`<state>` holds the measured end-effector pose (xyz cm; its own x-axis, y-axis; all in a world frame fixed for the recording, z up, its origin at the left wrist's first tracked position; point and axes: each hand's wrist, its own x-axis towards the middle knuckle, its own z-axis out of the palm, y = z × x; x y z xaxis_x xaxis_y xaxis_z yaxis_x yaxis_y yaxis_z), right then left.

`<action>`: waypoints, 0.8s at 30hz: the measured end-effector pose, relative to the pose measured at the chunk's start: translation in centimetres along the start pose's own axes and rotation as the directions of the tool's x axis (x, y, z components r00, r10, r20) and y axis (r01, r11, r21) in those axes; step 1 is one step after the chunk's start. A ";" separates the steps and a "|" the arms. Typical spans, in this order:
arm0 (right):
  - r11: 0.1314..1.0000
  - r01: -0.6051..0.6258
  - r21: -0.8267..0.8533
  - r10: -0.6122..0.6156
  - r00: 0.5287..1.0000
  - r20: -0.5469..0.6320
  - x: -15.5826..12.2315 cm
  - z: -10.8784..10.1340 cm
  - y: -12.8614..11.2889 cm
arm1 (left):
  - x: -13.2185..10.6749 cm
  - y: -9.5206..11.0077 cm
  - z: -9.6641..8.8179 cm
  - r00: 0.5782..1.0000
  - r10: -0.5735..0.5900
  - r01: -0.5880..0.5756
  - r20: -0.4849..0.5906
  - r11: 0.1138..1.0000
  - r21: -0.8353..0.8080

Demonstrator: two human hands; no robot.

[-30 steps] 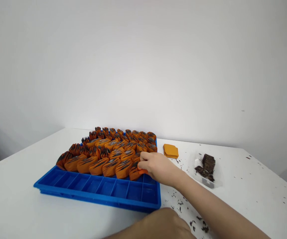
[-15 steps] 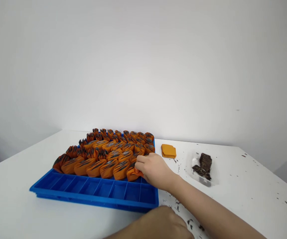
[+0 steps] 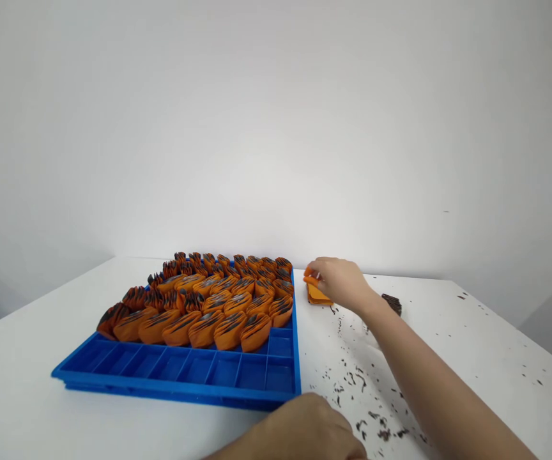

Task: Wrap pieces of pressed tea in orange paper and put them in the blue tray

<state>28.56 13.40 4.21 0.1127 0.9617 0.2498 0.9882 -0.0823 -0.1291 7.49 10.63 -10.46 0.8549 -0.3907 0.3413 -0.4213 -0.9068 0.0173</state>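
Observation:
A blue compartment tray lies on the white table, its far rows packed with folded orange wrappers streaked dark; the near row of cells is bare. My right hand reaches past the tray's far right corner and its fingers pinch an orange sheet at the top of a small stack of orange sheets. My left hand rests on the table at the tray's near right corner, seen from the back with fingers curled under and hidden.
Dark crumbs are scattered over the table to the right of the tray. A pile of dark brown pieces shows partly behind my right forearm. A plain white wall stands behind the table.
My right hand left the orange wrapper in the tray's front filled row and moved back and right to the stack of orange sheets. The left hand stayed put.

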 end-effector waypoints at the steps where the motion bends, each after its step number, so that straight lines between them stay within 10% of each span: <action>1: 0.998 -0.041 -0.040 0.042 0.999 0.023 0.1 0.1 1.1 | -0.1 0.0 0.1 1.000 0.002 -0.002 0.001 1.000 0.000; 11: 0.969 -0.087 -0.231 0.163 0.928 0.334 1.3 5.8 4.0 | -0.1 -0.2 -0.1 0.999 0.030 -0.029 -0.018 0.999 0.037; 24: 0.960 -0.170 -0.222 0.256 0.855 0.451 1.7 4.7 4.5 | -0.3 -0.4 0.6 0.998 0.016 -0.015 -0.067 1.000 0.010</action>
<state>32.68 15.86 -0.49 0.3024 0.9192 -0.2521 0.9526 -0.3006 0.0467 7.56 11.06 -11.12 0.8260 -0.3934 0.4036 -0.4310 -0.9023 0.0025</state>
